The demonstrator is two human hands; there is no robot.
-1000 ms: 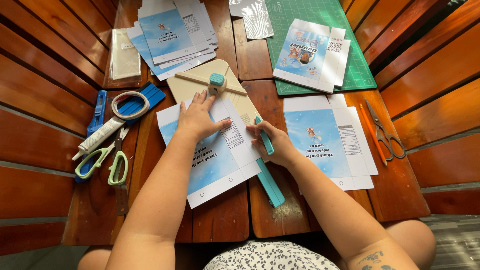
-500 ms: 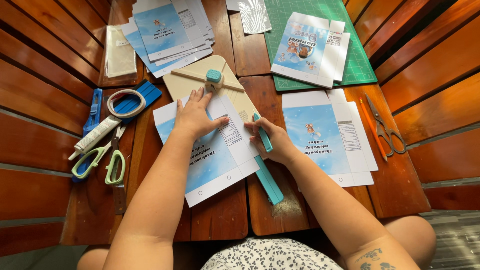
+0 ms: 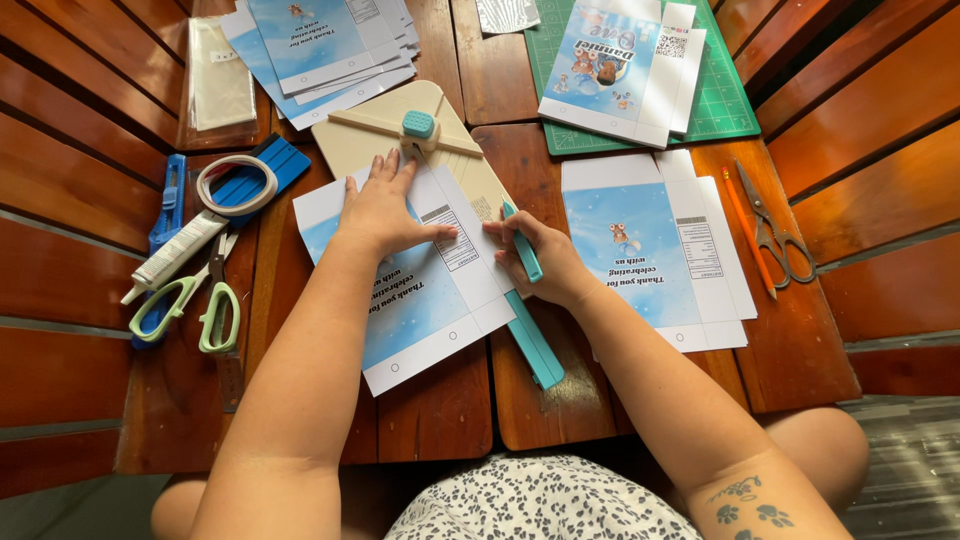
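My left hand (image 3: 382, 208) lies flat, fingers spread, on a printed blue-and-white paper sheet (image 3: 420, 300) that rests on a cream paper trimmer board (image 3: 365, 140). The board has a teal sliding cutter head (image 3: 419, 125) on its rail and a teal ruler arm (image 3: 534, 345) sticking out toward me. My right hand (image 3: 540, 255) grips a teal pen-like scoring tool (image 3: 522, 250), its tip near the sheet's right edge by the ruler arm.
A second printed sheet (image 3: 650, 255) lies to the right, with an orange pencil (image 3: 748, 245) and metal scissors (image 3: 775, 235). A green cutting mat (image 3: 735, 95) holds folded prints (image 3: 620, 65). At left are green-handled scissors (image 3: 205, 310), a glue tube (image 3: 180, 255), a tape roll (image 3: 237, 183), a blue knife (image 3: 170, 195) and a stack of prints (image 3: 320, 45).
Both hands stay on the sheet and the tool. The view has shifted slightly; nothing else visibly moved.
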